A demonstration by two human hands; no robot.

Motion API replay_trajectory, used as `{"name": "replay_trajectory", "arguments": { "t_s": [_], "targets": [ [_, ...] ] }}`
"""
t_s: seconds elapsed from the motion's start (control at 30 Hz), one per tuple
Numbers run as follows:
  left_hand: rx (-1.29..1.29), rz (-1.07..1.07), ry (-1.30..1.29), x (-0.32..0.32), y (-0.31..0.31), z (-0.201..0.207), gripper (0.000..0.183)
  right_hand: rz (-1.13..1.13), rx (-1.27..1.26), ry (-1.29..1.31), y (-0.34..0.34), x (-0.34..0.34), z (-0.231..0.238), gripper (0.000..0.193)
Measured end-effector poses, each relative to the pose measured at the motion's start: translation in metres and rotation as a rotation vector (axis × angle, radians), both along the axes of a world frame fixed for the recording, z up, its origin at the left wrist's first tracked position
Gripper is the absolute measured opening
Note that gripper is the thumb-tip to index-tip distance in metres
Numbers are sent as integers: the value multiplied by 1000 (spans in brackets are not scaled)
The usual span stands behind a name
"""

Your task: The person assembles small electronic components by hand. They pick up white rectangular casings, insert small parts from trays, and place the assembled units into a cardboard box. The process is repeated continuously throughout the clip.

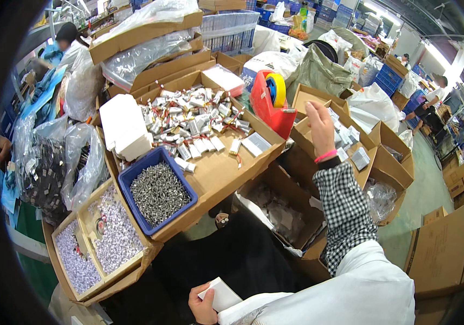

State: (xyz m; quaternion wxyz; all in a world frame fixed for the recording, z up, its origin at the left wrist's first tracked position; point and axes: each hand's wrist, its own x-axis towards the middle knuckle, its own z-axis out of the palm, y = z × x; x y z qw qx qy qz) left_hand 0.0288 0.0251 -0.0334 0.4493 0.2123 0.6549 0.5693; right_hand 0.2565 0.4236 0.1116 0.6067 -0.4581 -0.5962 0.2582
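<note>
Low in front of me, my left hand [203, 304] is closed on a small flat white box [222, 296]. My right hand [321, 129], with a pink band at its wrist, is raised beside a red tape dispenser [271, 111] with a yellow roll. Its fingers are pinched together; anything between them is too small to make out. Behind that hand, a cardboard box [370, 172] holds several small white boxes [361, 158]. On the cardboard tray [210, 183] to the left lie many small silver battery cells [194, 127] with wires.
A blue bin [125, 181] of small metal cylinders stands beside a stack of white cards [125, 127]. Left of it is a divided wooden tray [92, 238] of tiny pale pieces. An open carton [259, 208] with plastic bags stands below the dispenser. Other people work farther off.
</note>
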Motion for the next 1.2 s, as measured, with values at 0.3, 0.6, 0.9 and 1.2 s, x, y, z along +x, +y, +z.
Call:
{"name": "replay_trajectory", "arguments": {
  "t_s": [0.3, 0.6, 0.9, 1.2],
  "targets": [
    [21, 14, -110, 0, 2, 1, 19, 242, -369, 50, 27, 1, -4, 30],
    [44, 14, -89, 1, 0, 3, 19, 343, -341, 376, 12, -12, 21, 22],
    [52, 14, -95, 4, 0, 2, 19, 276, -509, 504, -17, -4, -9, 14],
    [8, 36, -34, 3, 0, 9, 19, 322, -400, 759, -10, -21, -53, 19]
  ]
}}
